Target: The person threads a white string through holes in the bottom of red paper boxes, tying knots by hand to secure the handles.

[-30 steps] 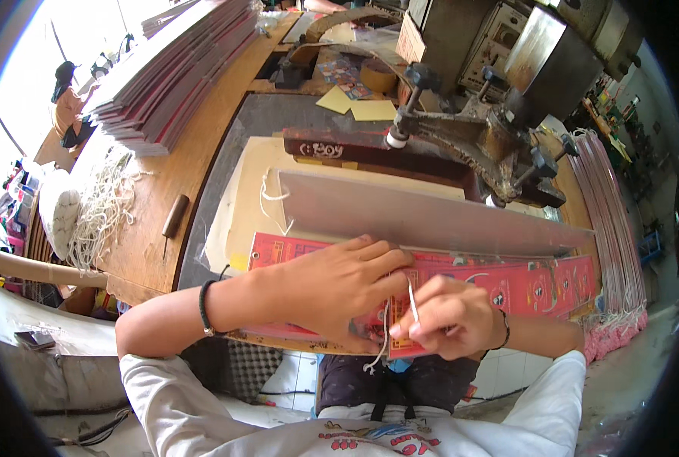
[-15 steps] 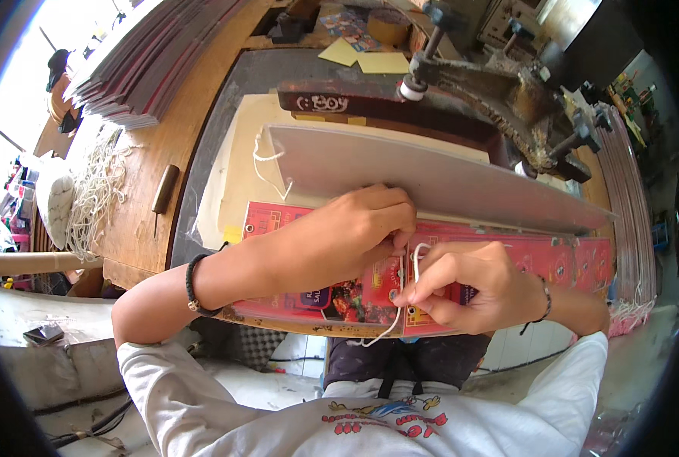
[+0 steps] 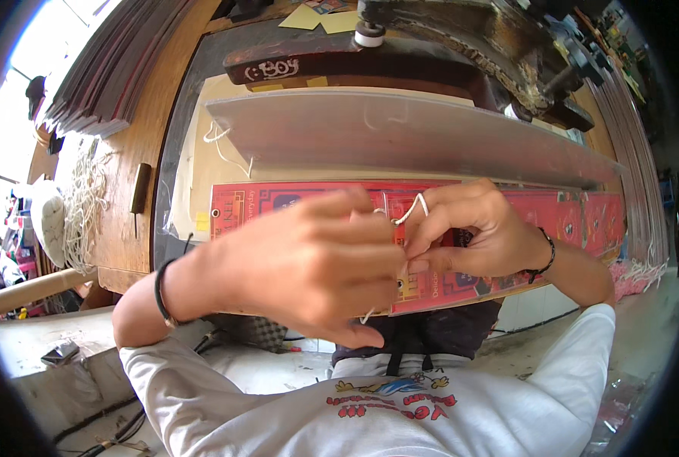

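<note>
My right hand (image 3: 469, 232) pinches a white cord (image 3: 416, 207), which loops up between its thumb and forefinger. Under the hands lie flat red printed cards (image 3: 317, 190) with metal eyelets at their ends, close to the table's front edge. My left hand (image 3: 317, 263) is over the cards beside the right one, blurred, its thumb stretched away from the fingers. Below it a short cord end (image 3: 367, 314) shows. Behind the cards a long grey panel (image 3: 400, 133) stands tilted, with a white cord (image 3: 229, 148) looped through its left end.
A wooden-handled awl (image 3: 139, 190) lies on the table at left, near a bundle of white cords (image 3: 88, 206). Grey-edged sheets (image 3: 118, 68) are stacked at far left, more (image 3: 637, 167) at right. A heavy dark metal clamp (image 3: 461, 46) stands at the back.
My left hand has come off its pinch at the cards, moved toward me and spread its thumb. My right hand keeps the cord and has shifted slightly away from me. The view has shifted.
</note>
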`<state>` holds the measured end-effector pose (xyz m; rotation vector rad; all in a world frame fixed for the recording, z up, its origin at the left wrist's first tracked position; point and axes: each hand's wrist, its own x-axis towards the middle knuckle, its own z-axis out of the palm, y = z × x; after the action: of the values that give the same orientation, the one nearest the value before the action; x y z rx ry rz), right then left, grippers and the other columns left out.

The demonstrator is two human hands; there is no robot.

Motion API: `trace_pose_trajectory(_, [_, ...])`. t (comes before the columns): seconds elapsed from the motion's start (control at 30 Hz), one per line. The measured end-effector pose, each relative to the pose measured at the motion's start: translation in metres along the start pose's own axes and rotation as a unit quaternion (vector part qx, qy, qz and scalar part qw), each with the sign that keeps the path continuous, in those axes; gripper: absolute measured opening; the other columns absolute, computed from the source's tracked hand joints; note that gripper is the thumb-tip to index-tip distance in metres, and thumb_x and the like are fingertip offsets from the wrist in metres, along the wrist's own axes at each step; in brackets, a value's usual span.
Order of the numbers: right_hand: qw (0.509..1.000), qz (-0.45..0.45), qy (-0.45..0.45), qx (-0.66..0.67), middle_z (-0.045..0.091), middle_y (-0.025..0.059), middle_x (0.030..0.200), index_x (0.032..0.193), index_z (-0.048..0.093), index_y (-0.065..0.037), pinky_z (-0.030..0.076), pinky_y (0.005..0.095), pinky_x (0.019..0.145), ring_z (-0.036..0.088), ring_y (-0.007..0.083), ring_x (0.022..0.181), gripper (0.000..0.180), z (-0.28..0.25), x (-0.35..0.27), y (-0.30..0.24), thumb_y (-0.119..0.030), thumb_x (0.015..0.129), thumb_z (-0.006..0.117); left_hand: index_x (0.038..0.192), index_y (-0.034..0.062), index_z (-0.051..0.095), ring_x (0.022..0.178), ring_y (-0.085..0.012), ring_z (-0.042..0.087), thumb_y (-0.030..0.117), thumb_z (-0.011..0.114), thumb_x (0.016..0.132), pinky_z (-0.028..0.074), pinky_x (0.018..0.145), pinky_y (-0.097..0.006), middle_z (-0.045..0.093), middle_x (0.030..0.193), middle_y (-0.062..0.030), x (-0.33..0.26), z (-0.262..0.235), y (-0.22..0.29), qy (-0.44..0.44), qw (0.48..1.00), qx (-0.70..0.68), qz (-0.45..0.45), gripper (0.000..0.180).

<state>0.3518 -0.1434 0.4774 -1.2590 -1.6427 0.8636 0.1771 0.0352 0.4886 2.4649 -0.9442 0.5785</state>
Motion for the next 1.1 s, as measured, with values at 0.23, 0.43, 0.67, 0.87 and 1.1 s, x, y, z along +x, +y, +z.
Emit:
trace_pose_trajectory(0.23, [1.000,-0.010,0.013,0.006,0.072,0.0052,0.089,0.093,0.072,-0.004,0.051,0.0232,0.052,0.068,0.0102,0.069,0.011,0.003,-0.003,0.003,-0.002,0.083,0.076,0.083,0.0093,0.070,0.059,-0.0083,0.052,0.019,0.077,0.072,0.042,0.058,-0.027,0.047,0.072,0.0045,-0.003,0.018,0.018,-0.027,0.988,0.154,0.010,0.017])
trace_pose_trajectory(0.43, [0.999,-0.034,0.015,0.004,0.073,0.0067,0.090,0.096,0.072,-0.004,0.054,0.0271,0.064,0.070,0.0141,0.079,0.014,-0.001,-0.007,-0.006,-0.005,0.083,0.077,0.075,0.0089,0.068,0.052,-0.0079,0.044,0.017,0.077,0.072,0.034,0.052,-0.025,0.041,0.062,0.0054,-0.002,0.019,0.017,0.054,0.977,0.199,0.054,0.013])
trace_pose_trajectory(0.67, [0.996,-0.086,0.006,0.008,0.072,0.0073,0.090,0.097,0.073,-0.007,0.054,0.0310,0.067,0.070,0.0212,0.081,0.016,-0.001,-0.007,-0.004,-0.002,0.082,0.077,0.069,0.0098,0.064,0.052,-0.0114,0.043,0.041,0.078,0.075,0.032,0.049,-0.027,0.044,0.061,0.0041,-0.005,0.009,0.018,0.010,0.965,0.261,0.016,0.035])
trace_pose_trajectory(0.87, [0.991,-0.125,0.011,-0.046,0.071,0.0066,0.089,0.092,0.072,-0.007,0.054,0.0310,0.064,0.067,0.0211,0.075,0.017,0.001,-0.008,-0.006,-0.002,0.078,0.079,0.072,0.0104,0.065,0.060,-0.0135,0.049,0.056,0.077,0.067,0.035,0.051,-0.028,0.050,0.071,0.0010,-0.003,0.016,0.010,-0.030,0.978,0.201,-0.054,0.048])
trace_pose_trajectory(1.1, [0.980,-0.162,0.023,-0.115,0.071,0.0040,0.090,0.090,0.072,-0.007,0.054,0.0309,0.064,0.065,0.0200,0.075,0.018,0.002,-0.011,-0.006,-0.008,0.076,0.082,0.075,0.0087,0.068,0.059,-0.0127,0.051,0.053,0.081,0.062,0.034,0.050,-0.028,0.052,0.072,0.0010,-0.006,0.018,0.007,-0.005,0.985,0.155,-0.071,0.048])
